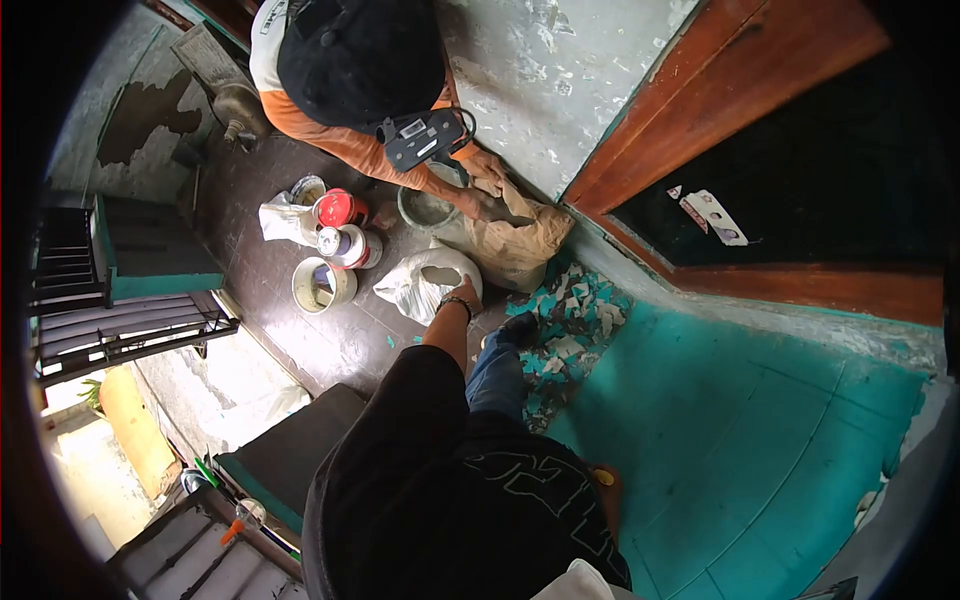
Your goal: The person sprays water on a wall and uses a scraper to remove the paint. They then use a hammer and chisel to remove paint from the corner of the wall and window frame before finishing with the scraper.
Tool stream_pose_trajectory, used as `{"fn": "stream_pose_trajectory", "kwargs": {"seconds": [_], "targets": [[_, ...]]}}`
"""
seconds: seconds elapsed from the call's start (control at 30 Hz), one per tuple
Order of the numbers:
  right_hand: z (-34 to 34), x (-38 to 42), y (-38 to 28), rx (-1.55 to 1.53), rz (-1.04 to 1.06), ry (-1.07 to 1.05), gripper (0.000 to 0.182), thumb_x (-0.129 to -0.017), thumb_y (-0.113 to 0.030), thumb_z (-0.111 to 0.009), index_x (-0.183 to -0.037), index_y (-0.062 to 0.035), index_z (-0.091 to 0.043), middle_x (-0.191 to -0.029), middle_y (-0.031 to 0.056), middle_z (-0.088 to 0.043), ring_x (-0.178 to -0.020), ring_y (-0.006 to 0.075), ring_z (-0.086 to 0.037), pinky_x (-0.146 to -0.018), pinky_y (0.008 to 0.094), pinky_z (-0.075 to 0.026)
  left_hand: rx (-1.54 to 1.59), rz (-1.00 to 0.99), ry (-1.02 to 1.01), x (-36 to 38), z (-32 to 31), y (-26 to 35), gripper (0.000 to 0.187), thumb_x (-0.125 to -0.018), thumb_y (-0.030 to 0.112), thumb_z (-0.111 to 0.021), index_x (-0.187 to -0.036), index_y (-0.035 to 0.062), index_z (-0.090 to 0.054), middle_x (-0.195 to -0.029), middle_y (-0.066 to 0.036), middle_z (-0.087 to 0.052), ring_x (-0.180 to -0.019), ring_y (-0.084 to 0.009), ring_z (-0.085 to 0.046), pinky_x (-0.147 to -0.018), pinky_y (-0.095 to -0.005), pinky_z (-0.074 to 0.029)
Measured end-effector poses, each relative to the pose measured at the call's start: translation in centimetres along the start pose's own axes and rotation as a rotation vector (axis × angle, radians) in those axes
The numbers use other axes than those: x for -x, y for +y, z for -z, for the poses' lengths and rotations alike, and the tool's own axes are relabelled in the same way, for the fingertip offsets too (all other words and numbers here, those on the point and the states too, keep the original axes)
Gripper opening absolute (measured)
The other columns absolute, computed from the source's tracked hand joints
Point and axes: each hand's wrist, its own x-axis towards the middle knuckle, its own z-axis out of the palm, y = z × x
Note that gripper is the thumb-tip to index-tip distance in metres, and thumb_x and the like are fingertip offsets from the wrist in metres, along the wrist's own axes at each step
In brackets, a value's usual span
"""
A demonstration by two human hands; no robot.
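My left hand is closed on the rim of a white plastic sack. Grey powder shows in the mouth of that sack, and a dark band circles my wrist. At the right side of my black shirt, a strip of skin, apparently my right hand, is mostly hidden beside a small yellow thing. Its fingers do not show. Just beyond the sack, a co-worker in a black cap and orange sleeves has both hands at a brown paper bag. A grey bucket stands beside that bag.
Paint chips lie heaped along the wall by my shoe. A red paint can, a white-lidded can and a white bucket stand on the dark floor. A wooden door frame borders the turquoise surface at right.
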Motion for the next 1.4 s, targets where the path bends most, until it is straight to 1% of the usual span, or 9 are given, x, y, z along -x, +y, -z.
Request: {"fn": "stream_pose_trajectory", "kwargs": {"seconds": [0.3, 0.43, 0.57, 0.7, 0.77, 0.9, 1.0, 1.13, 1.4], "targets": [[-1.7, -2.9, 1.9, -0.009, 0.097, 0.066, 0.021, -0.074, -0.013, -0.075, -0.090, -0.0030, -0.066, -0.094, 0.0151, -0.068, -0.088, 0.0271, -0.067, -0.077, 0.0376, -0.050, -0.063, -0.191, 0.080, -0.1, -1.9, 1.5, 0.086, -0.082, 0.034, -0.063, -0.149, 0.0173, -0.012, -0.124, -0.022, -0.057, -0.114, -0.0373, -0.056, -0.094, -0.0462, -0.045], [-2.4, -1.7, -0.5, -0.228, 0.127, 0.211, 0.023, -0.075, -0.015, -0.076, -0.092, -0.0039, -0.065, -0.092, 0.0160, -0.068, -0.088, 0.0290, -0.066, -0.077, 0.0386, -0.050, -0.081, -0.579, 0.072, -0.3, -6.7, 1.1, 0.053, -0.081, 0.034, -0.060, -0.128, 0.0133, -0.049, -0.103, -0.018, -0.066, -0.098, -0.0360, -0.063, -0.084, -0.0467, -0.049], [-4.4, -1.0, 3.3, -0.171, 0.158, 0.365, 0.030, -0.073, -0.017, -0.080, -0.095, -0.0042, -0.064, -0.092, 0.0138, -0.068, -0.088, 0.0266, -0.067, -0.076, 0.0372, -0.051, -0.174, -0.794, 0.024, 2.0, -6.3, 5.1, 0.044, -0.084, 0.040, -0.057, -0.112, 0.0063, -0.061, -0.099, -0.022, -0.065, -0.097, -0.0381, -0.062, -0.084, -0.0480, -0.048], [-8.7, 1.2, 8.4, -0.354, 0.130, 0.559, 0.024, -0.075, -0.013, -0.079, -0.092, -0.0028, -0.065, -0.089, 0.0122, -0.066, -0.083, 0.0222, -0.065, -0.075, 0.0358, -0.051, -0.067, -0.944, 0.161, 10.3, -0.9, 15.1, 0.045, -0.086, 0.039, -0.057, -0.113, 0.0035, -0.059, -0.097, -0.024, -0.065, -0.096, -0.0400, -0.061, -0.083, -0.0482, -0.048], [-10.2, 2.7, 10.0, -0.358, -0.031, 0.497, 0.029, -0.075, -0.033, -0.076, -0.086, -0.0073, -0.068, -0.089, 0.0108, -0.069, -0.084, 0.0287, -0.066, -0.073, 0.0383, -0.051, 0.010, -1.114, 0.168, 14.1, 2.0, 22.0, 0.043, -0.088, 0.037, -0.057, -0.114, 0.0027, -0.058, -0.093, -0.025, -0.065, -0.092, -0.0404, -0.062, -0.077, -0.0481, -0.049], [-11.4, 9.3, 7.0, -0.124, -0.315, 0.429, 0.030, -0.075, -0.035, -0.071, -0.086, -0.0066, -0.069, -0.086, 0.0122, -0.069, -0.080, 0.0296, -0.066, -0.070, 0.0386, -0.051, 0.129, -1.678, 0.445, 22.4, 5.0, 35.7, 0.037, -0.091, 0.035, -0.054, -0.113, 0.0058, -0.061, -0.103, -0.020, -0.065, -0.095, -0.0363, -0.063, -0.084, -0.0424, -0.049], [-17.8, 9.5, 13.0, -0.040, -0.552, 0.381, 0.030, -0.076, -0.032, -0.072, -0.086, -0.0041, -0.068, -0.082, 0.0137, -0.068, -0.078, 0.0293, -0.066, -0.069, 0.0387, -0.050, -0.018, -1.715, 0.501, 33.4, 7.3, 42.2, 0.036, -0.090, 0.029, -0.054, -0.119, 0.0066, -0.057, -0.107, -0.018, -0.064, -0.098, -0.0373, -0.060, -0.084, -0.0443, -0.048], [-18.3, 10.0, 11.9, -0.233, -0.586, 0.474, 0.029, -0.076, -0.031, -0.072, -0.087, -0.0040, -0.068, -0.081, 0.0134, -0.068, -0.077, 0.0286, -0.066, -0.069, 0.0384, -0.050, -0.037, -2.088, 0.933, 39.8, 7.9, 50.1, 0.039, -0.087, 0.019, -0.056, -0.125, 0.0098, -0.053, -0.106, -0.013, -0.063, -0.098, -0.0330, -0.060, -0.081, -0.0430, -0.049], [-14.8, 9.9, 7.3, -0.454, -0.511, 0.664, 0.027, -0.076, -0.028, -0.072, -0.087, -0.0038, -0.067, -0.078, 0.0126, -0.068, -0.076, 0.0274, -0.066, -0.069, 0.0379, -0.050, -0.390, -2.053, 1.260, 46.4, 7.8, 56.8, 0.040, -0.085, 0.014, -0.055, -0.125, 0.0145, -0.051, -0.086, -0.010, -0.065, -0.076, -0.0280, -0.065, -0.061, -0.0391, -0.052]]}}
